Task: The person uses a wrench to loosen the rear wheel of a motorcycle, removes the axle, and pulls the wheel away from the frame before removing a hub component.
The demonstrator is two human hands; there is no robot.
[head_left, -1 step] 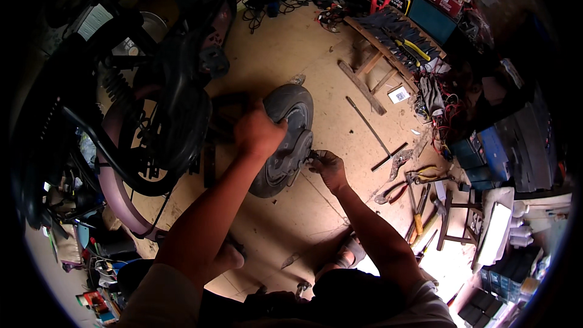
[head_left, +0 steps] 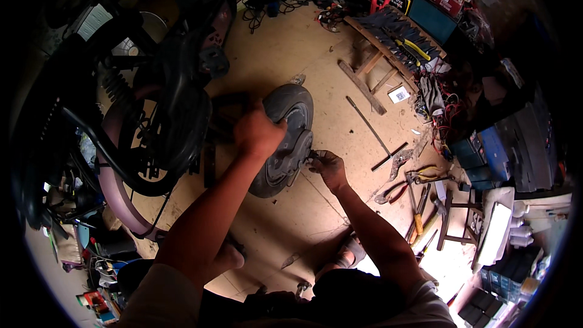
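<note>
A scooter wheel (head_left: pixel 282 106) with a black tyre stands upright on the floor in front of me, its hub side turned to the right. My left hand (head_left: pixel 260 130) is closed over the left side of the tyre, thumb toward the rim. At the right of the hub, my right hand (head_left: pixel 328 169) pinches at a small dark part by the axle. The fingertips hide most of that part, so its kind does not show. Left of the wheel stands a partly dismantled scooter (head_left: pixel 182 97), its lower side in deep shadow.
A T-handle wrench (head_left: pixel 368 126) lies on the floor right of the wheel. Nearer me are red-handled pliers (head_left: pixel 398 194), a hammer (head_left: pixel 438 208) and other tools. A wooden stand (head_left: pixel 363 88) carries more tools. Tangled black cables (head_left: pixel 276 0) lie at the back.
</note>
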